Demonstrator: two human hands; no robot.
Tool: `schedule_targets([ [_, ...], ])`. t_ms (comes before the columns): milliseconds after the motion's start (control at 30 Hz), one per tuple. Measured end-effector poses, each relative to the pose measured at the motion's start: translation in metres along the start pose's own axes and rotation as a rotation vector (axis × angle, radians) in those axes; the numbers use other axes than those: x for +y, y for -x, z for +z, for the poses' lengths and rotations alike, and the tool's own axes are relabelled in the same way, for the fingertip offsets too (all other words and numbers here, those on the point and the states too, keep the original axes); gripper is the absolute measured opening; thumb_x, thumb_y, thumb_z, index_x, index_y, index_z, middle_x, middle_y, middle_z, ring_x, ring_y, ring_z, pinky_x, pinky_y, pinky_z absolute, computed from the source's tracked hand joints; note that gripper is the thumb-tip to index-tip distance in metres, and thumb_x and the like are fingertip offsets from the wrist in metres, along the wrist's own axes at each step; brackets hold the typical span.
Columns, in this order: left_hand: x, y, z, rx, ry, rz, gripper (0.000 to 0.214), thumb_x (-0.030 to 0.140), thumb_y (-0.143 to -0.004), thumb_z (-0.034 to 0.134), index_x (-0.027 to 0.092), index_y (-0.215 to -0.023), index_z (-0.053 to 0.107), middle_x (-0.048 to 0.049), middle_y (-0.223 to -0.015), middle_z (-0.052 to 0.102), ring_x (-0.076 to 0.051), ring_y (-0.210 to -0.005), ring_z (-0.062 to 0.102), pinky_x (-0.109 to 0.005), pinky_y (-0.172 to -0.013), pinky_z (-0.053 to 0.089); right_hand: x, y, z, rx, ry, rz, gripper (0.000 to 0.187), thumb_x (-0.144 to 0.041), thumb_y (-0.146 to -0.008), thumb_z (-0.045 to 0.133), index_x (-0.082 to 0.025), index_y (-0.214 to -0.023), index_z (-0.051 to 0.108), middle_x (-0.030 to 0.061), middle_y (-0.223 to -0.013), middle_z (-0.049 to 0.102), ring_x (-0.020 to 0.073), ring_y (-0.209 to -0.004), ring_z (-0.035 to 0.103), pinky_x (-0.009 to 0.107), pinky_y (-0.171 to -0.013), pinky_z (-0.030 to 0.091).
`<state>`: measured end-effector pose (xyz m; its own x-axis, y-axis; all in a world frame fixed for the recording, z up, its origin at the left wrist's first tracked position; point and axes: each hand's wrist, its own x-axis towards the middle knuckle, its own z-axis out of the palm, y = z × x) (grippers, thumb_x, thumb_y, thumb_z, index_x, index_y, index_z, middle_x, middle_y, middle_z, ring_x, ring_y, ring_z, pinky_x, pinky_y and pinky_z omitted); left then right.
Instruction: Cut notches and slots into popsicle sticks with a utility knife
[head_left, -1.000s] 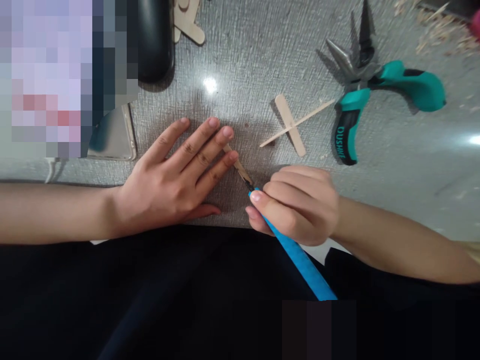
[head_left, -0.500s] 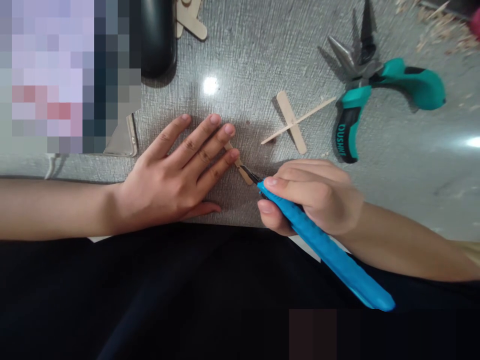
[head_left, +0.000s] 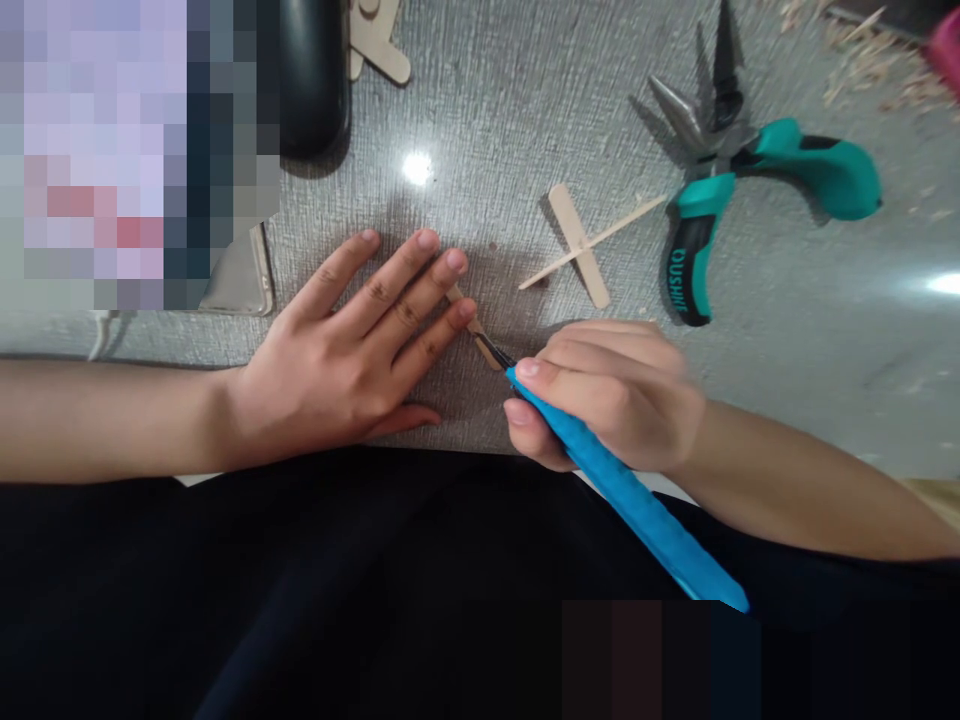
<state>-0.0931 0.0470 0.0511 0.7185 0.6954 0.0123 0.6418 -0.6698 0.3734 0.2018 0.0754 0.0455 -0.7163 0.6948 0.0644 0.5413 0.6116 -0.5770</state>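
Observation:
My left hand (head_left: 352,350) lies flat on the grey table (head_left: 787,330), fingers stretched out and pressing down one end of a small wooden stick (head_left: 480,335). My right hand (head_left: 607,395) is closed around a blue-handled craft knife (head_left: 622,490). The knife's dark blade tip rests on the free end of the stick, just right of my left fingertips. Most of the stick is hidden under my fingers.
A glued cross of two wooden sticks (head_left: 579,243) lies beyond my right hand. Teal-handled pliers (head_left: 720,170) lie open at the back right. A black rounded object (head_left: 311,70) and more sticks (head_left: 379,40) sit at the back. Wood shavings (head_left: 862,60) are scattered far right.
My right hand has turned the knife so the handle points lower right, and the blade has slid a little along the stick toward my left fingers. My left hand has stayed put.

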Motion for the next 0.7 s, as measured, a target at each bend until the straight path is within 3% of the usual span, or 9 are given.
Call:
schedule_targets([
  [167,0.001,-0.002,-0.003,-0.010,-0.005,0.001,0.088,0.066,-0.115,0.056,0.012,-0.182,0.037,-0.0240,-0.185,0.045,-0.044,-0.174,0.045,-0.067,-0.144,0.045,-0.005,-0.013,-0.007,0.002,0.005,-0.035,0.010,-0.040,-0.108,0.069,-0.031,-0.106,0.066,0.0004,-0.078,0.068,0.0202,-0.069,0.066,0.037,-0.059,0.060],
  [233,0.001,-0.003,-0.005,-0.035,-0.005,-0.007,0.086,0.066,-0.115,0.057,0.016,-0.182,0.038,-0.0224,-0.186,0.044,-0.044,-0.174,0.045,-0.068,-0.143,0.046,-0.002,-0.017,-0.010,0.062,-0.013,-0.162,0.005,-0.030,-0.106,0.068,-0.030,-0.105,0.064,-0.0015,-0.076,0.067,0.0177,-0.064,0.063,0.035,-0.058,0.058],
  [367,0.002,-0.004,-0.006,-0.064,0.056,-0.049,0.087,0.061,-0.111,0.067,0.026,-0.184,0.036,-0.0177,-0.188,0.043,-0.045,-0.175,0.043,-0.069,-0.144,0.045,0.008,-0.020,-0.004,0.203,-0.002,-0.432,0.018,-0.012,-0.100,0.066,-0.027,-0.104,0.057,-0.0046,-0.070,0.064,0.0154,-0.059,0.056,0.033,-0.053,0.053],
  [500,0.001,-0.002,-0.004,-0.028,0.042,-0.033,0.088,0.062,-0.111,0.067,0.022,-0.183,0.037,-0.0209,-0.186,0.045,-0.045,-0.174,0.044,-0.070,-0.143,0.045,0.012,-0.017,0.005,0.289,0.082,-0.528,0.014,-0.013,-0.104,0.063,-0.025,-0.105,0.057,-0.0071,-0.067,0.060,0.0147,-0.057,0.052,0.031,-0.049,0.047],
  [700,0.000,0.000,-0.002,-0.011,0.006,-0.014,0.095,0.067,-0.110,0.066,0.019,-0.185,0.032,-0.0223,-0.185,0.046,-0.045,-0.175,0.044,-0.069,-0.143,0.044,0.016,-0.011,-0.002,0.298,0.072,-0.561,0.003,-0.018,-0.109,0.064,-0.019,-0.108,0.067,-0.0026,-0.071,0.064,0.0156,-0.063,0.058,0.032,-0.053,0.054],
])
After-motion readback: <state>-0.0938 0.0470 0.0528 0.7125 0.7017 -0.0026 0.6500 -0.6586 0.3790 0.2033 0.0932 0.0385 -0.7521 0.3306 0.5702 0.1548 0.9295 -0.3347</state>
